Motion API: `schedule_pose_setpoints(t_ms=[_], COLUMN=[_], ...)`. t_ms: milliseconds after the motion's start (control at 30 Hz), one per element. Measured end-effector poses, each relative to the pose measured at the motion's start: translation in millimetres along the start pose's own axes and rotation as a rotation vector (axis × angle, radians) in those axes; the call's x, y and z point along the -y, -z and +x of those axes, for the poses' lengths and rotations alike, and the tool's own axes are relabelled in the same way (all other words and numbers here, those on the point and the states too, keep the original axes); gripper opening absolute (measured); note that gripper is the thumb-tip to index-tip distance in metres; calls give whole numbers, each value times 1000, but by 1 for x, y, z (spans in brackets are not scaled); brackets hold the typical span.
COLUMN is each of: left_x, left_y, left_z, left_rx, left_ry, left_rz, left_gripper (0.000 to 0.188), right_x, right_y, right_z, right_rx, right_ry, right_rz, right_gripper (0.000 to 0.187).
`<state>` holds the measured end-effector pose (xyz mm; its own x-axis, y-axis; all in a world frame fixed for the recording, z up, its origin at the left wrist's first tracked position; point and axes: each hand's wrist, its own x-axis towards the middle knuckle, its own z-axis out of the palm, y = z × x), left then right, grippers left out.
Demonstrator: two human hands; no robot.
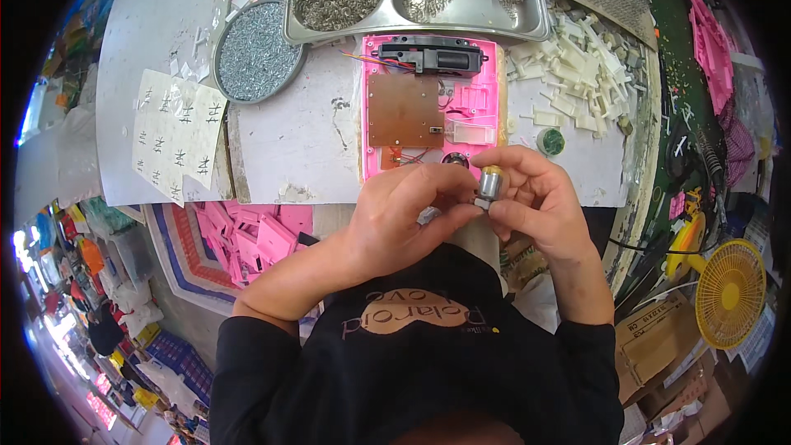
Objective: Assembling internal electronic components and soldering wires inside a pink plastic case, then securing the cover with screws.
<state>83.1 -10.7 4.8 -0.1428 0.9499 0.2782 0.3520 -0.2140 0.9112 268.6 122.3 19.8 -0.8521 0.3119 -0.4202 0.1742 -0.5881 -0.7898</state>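
Observation:
My right hand (534,195) grips a small silver cylinder (491,184) with a yellowish top, much like a small motor. At the cylinder's foot is a small pale piece (482,203), which the thumb and fingers of my left hand (410,204) pinch. Some of the left fingertips are hidden. Just beyond both hands a pink plastic housing (363,107) lies open on the table, its near edge partly covered by my hands. Inside it are a brown circuit board (404,111), a black mechanism (432,58) with thin coloured wires, and a whitish plastic part (470,132).
Behind the housing stands a metal tray (391,29) with springs. A round bowl (220,74) of screws and a marked paper sheet (177,136) lie left. White plastic parts (577,66) and a small green round container (550,142) are right. Pink pieces (255,235) fill a crate below.

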Motion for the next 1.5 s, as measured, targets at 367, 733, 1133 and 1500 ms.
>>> schedule_pose_setpoints(t_ms=[367, 733, 1133, 1500], left_x=[10, 5, 42, 49], left_y=[-3, 10, 54, 42], left_z=[7, 5, 42, 17], left_rx=[-92, 49, -275, -235], left_ry=[-295, -68, -111, -116], left_rz=[157, -13, 585, 752], left_gripper=[33, 23, 29, 13], right_x=[10, 6, 6, 30], right_y=[-9, -5, 2, 21], right_z=[-5, 4, 7, 39], right_rx=[-220, -84, -175, -358], right_ry=[340, 848, 922, 767], right_rz=[-645, -1007, -1144, -1287], right_gripper=[42, 43, 40, 31])
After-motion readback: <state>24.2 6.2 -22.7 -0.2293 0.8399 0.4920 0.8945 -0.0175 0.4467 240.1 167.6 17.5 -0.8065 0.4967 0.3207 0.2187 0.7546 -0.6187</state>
